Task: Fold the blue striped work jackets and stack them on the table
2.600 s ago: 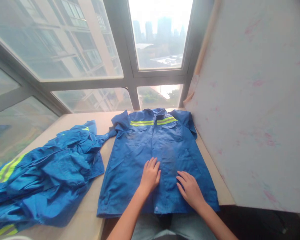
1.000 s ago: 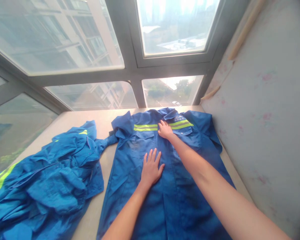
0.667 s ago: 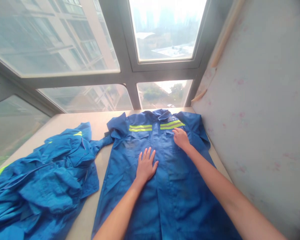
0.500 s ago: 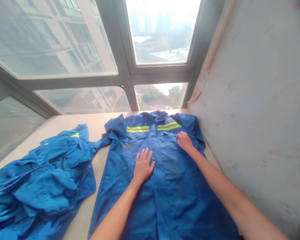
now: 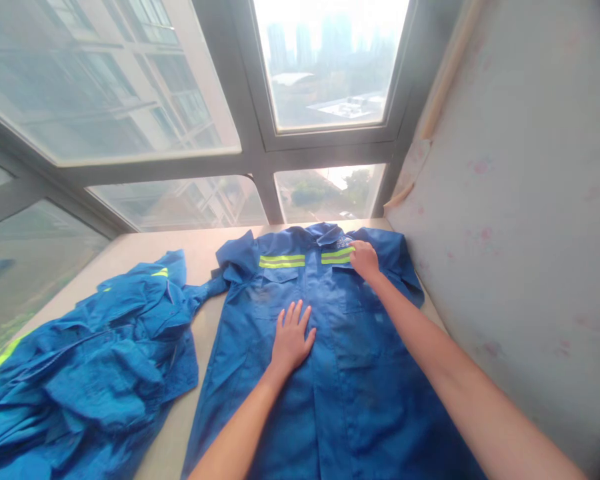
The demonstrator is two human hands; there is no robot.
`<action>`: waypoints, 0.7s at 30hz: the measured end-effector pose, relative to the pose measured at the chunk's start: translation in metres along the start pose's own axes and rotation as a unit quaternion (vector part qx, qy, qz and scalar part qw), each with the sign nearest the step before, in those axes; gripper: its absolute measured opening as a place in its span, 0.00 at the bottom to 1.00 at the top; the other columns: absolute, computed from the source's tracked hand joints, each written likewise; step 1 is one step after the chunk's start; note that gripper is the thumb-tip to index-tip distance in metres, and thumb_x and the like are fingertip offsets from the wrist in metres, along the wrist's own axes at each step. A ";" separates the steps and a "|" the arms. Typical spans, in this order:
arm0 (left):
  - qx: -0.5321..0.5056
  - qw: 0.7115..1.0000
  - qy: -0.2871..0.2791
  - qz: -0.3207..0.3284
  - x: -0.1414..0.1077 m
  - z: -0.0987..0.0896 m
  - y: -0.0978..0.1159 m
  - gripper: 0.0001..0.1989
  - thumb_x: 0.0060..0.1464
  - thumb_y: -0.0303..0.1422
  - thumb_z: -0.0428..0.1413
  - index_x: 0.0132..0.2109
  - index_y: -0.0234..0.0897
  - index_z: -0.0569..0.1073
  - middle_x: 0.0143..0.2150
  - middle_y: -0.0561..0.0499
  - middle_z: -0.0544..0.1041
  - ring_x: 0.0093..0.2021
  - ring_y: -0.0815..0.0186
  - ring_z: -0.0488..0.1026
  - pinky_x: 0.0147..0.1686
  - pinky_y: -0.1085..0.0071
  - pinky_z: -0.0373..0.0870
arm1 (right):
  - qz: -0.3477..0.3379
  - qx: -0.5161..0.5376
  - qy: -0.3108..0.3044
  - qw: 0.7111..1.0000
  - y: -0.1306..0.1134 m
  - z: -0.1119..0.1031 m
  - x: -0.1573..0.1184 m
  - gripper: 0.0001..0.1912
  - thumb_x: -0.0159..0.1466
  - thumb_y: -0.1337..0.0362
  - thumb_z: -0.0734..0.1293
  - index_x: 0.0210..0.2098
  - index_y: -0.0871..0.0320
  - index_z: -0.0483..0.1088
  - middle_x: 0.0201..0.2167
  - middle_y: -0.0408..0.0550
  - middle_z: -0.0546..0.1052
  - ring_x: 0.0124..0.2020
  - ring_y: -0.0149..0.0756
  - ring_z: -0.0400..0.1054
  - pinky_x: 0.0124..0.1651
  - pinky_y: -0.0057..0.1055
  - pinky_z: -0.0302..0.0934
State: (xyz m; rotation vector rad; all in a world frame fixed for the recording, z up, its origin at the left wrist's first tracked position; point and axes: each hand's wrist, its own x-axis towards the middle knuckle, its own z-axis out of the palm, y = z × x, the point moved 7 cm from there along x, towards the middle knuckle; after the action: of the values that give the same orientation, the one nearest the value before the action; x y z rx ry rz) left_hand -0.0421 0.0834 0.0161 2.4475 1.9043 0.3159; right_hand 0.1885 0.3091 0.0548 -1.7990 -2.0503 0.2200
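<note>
A blue work jacket (image 5: pixel 330 373) lies front up, its collar toward the window and yellow-green reflective stripes across the chest. My left hand (image 5: pixel 293 340) rests flat on the middle of the jacket, fingers spread, left of the front placket. At the right chest stripe, just beside the white printed lettering (image 5: pixel 343 243), is my right hand (image 5: pixel 365 260). Its fingers are curled closed against the cloth; whether they pinch any fabric is hidden.
To the left lies a second blue garment (image 5: pixel 100 380), crumpled, with reflective strips. Both lie on a pale surface (image 5: pixel 207 333). Grey-framed windows (image 5: pixel 260 147) stand behind, and a flower-patterned wall (image 5: pixel 520 220) rises close on the right.
My right hand has moved up the jacket, from the chest pocket to the stripe and lettering. My left hand stays flat in about the same place. The view has shifted slightly.
</note>
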 end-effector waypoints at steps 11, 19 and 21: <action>-0.014 1.000 -0.008 -0.006 -0.001 0.000 -0.001 0.29 0.64 0.42 0.48 0.70 0.46 0.58 0.73 0.47 0.55 0.73 0.53 0.50 0.69 0.49 0.47 | 0.015 0.064 0.022 0.998 -0.016 -0.007 0.083 0.21 0.60 0.70 0.63 0.54 0.63 0.70 0.55 0.60 0.73 0.57 0.48 0.64 0.63 0.42 0.52; -0.026 1.000 -0.005 -0.010 0.000 0.000 -0.002 0.29 0.64 0.42 0.49 0.70 0.46 0.59 0.73 0.47 0.55 0.72 0.53 0.50 0.69 0.49 0.46 | 0.144 0.128 0.103 0.976 0.107 -0.063 0.025 0.20 0.59 0.72 0.60 0.50 0.72 0.70 0.49 0.70 0.73 0.52 0.46 0.66 0.57 0.42 0.55; -0.025 1.000 -0.004 -0.011 0.001 0.001 -0.002 0.28 0.64 0.41 0.48 0.70 0.45 0.59 0.73 0.46 0.55 0.72 0.53 0.50 0.69 0.49 0.46 | 0.153 0.157 0.114 0.969 0.122 -0.065 0.001 0.19 0.56 0.70 0.64 0.47 0.69 0.72 0.44 0.67 0.75 0.47 0.46 0.69 0.53 0.41 0.59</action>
State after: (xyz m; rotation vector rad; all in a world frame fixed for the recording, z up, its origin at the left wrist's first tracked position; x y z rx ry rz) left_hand -0.0437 0.0848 0.0152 2.3921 1.8940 0.3489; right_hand 0.3251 0.3199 0.0680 -1.8335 -1.4827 0.3819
